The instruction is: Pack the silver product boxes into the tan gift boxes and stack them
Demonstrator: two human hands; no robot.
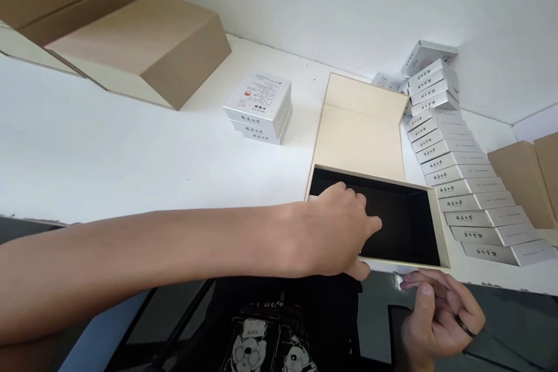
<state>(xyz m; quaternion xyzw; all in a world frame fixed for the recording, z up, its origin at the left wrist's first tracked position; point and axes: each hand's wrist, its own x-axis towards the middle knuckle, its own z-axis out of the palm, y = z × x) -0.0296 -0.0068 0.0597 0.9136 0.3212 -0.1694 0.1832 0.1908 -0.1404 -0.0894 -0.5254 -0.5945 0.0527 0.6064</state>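
Note:
My left hand (337,232) reaches over the left part of an open gift box (441,232) with a black inside and a cream lid (361,133) folded back. Its fingers are curled down, and the hand hides whatever lies under them; only a thin white sliver shows beside the wrist at the box's left wall. Just below the box's front right corner, my right hand (449,314) is held palm up, wearing a dark ring. Its fingers are loosely bent and apart from the thumb, with nothing in them.
A long leaning row of small white boxes (462,186) stands right of the gift box. A short stack of white boxes (261,104) sits left of the lid. Brown boxes (148,40) stand at the far left, and another brown box (523,180) at the right edge.

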